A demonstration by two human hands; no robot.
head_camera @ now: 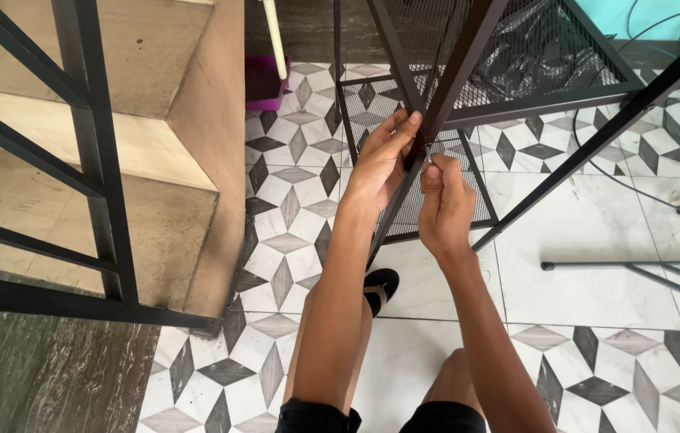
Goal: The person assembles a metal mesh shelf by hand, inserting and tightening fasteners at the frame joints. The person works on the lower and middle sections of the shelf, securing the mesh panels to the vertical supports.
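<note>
We've got the black frame bar (444,88) slanting from upper right down to centre, left hand (378,164) pinching it, right hand (443,204) fisted around a small metal tool (430,152).

Both bare forearms reached forward and up from the knees. The left hand (380,164) was raised a little higher, fingers extended and pinched at the tips. The right hand (444,204), just beside and below it, was curled into a loose fist, thumb on top.
</note>
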